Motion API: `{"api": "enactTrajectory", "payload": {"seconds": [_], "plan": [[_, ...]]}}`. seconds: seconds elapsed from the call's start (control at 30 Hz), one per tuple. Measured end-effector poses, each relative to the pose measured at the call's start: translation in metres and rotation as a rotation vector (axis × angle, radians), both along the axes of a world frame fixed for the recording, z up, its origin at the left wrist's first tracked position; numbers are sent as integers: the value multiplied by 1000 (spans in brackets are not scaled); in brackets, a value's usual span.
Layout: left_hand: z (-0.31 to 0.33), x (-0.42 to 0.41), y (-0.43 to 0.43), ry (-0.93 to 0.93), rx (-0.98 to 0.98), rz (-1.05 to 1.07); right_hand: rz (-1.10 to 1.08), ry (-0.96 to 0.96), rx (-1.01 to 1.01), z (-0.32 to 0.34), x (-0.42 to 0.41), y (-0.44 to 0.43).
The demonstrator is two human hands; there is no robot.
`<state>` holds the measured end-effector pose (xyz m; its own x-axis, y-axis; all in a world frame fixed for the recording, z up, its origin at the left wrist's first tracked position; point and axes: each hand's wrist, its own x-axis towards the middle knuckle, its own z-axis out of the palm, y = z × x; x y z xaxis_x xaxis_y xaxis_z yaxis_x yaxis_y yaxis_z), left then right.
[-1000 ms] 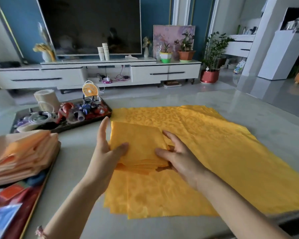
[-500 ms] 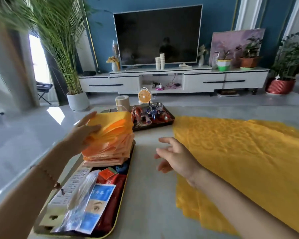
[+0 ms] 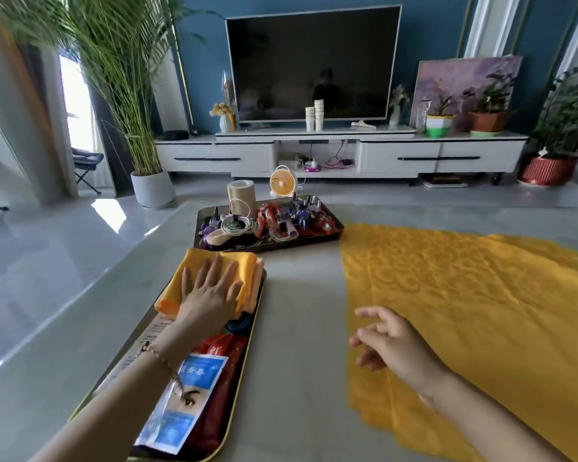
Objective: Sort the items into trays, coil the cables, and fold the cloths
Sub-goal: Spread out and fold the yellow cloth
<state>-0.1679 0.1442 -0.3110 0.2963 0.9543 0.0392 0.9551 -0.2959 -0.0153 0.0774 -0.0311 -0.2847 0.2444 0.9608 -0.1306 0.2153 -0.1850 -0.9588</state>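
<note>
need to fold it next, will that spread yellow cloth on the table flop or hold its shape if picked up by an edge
Probably floppy: the spread yellow cloth lies thin and flat on the table, its near edge rippled. Likely light. Pushed, it would probably bunch rather than slide whole.

Home living room. Big TV [image 3: 312, 63] on low white media cabinet [image 3: 341, 155] against blue wall. Potted plants [image 3: 561, 128], leaning painting [image 3: 464, 85], glossy tile floor.

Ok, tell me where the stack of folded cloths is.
Head view, left side: the stack of folded cloths sits at the far end of the gold-rimmed tray, under the flat left hand, just short of the dark tray.
</note>
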Motion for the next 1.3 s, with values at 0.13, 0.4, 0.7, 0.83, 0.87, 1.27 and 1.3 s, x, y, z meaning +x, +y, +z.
{"api": "enactTrajectory", "payload": {"seconds": [0.13,0.4,0.7,0.83,0.87,1.27,1.3], "plan": [[-5,-2,0,20,6,8,-63,51,-56,-11,32,-31],[48,17,-33,-367,278,81,-401,25,76,-30,119,-98],[8,185,-197,-413,-209,-892,-343,-313,201,-26,153,-145],[-20,211,-217,-242,-189,-970,-110,-625,34,-34,167,-167],[-23,211,-217,-251,-173,-971,-73,-661,17,-35,166,-170],[-18,219,-216,-427,-214,-964,51,-813,-60,-48,163,-183],[-15,218,-215,-465,-249,-933,38,-809,-55,-48,162,-181]]}}
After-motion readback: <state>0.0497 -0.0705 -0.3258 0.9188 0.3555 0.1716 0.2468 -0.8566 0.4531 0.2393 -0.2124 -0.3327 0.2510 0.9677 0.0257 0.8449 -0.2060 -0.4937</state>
